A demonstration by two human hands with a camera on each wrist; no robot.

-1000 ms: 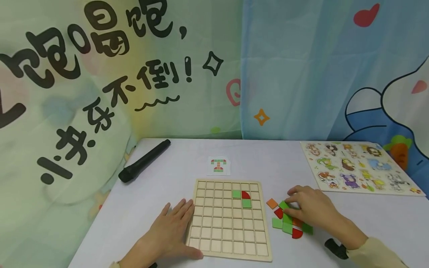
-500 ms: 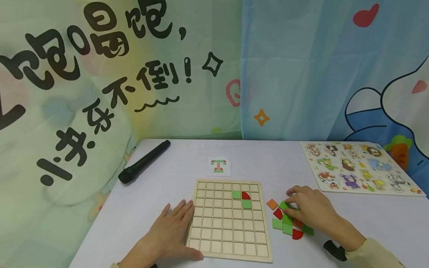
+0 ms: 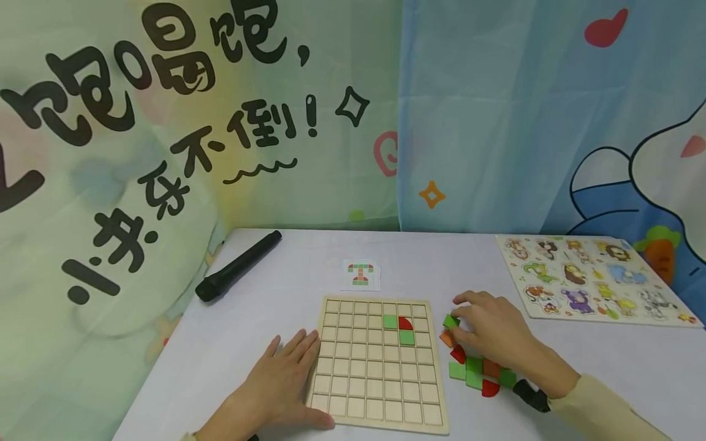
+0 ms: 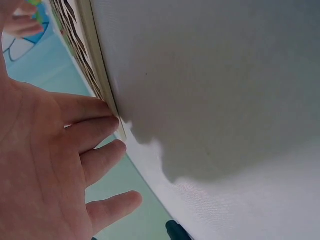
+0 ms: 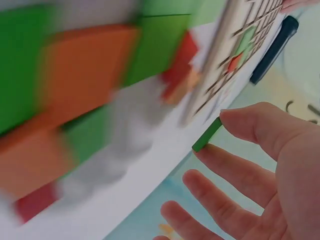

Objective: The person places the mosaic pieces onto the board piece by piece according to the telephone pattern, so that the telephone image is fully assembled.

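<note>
A wooden grid board (image 3: 380, 367) lies on the white table, holding two green squares and a red quarter-round piece (image 3: 405, 323). My left hand (image 3: 276, 383) rests flat along the board's left edge, fingertips touching its side, as the left wrist view also shows at the board's edge (image 4: 102, 75). Between thumb and index finger, my right hand (image 3: 496, 327) pinches a green square (image 3: 450, 321) at the pile's upper end, right of the board. In the right wrist view the pinched green square (image 5: 207, 135) is seen edge-on, apart from the blurred pile.
Loose green, red and orange pieces (image 3: 474, 378) lie beside the board's right edge. A pattern card (image 3: 360, 275) is behind the board, a black cylindrical object (image 3: 238, 266) at the back left, and an animal puzzle board (image 3: 595, 278) at the back right. Printed curtains hang behind.
My right hand has lifted a green square out of the pile and moved up and left with it. The left hand stays at the board.
</note>
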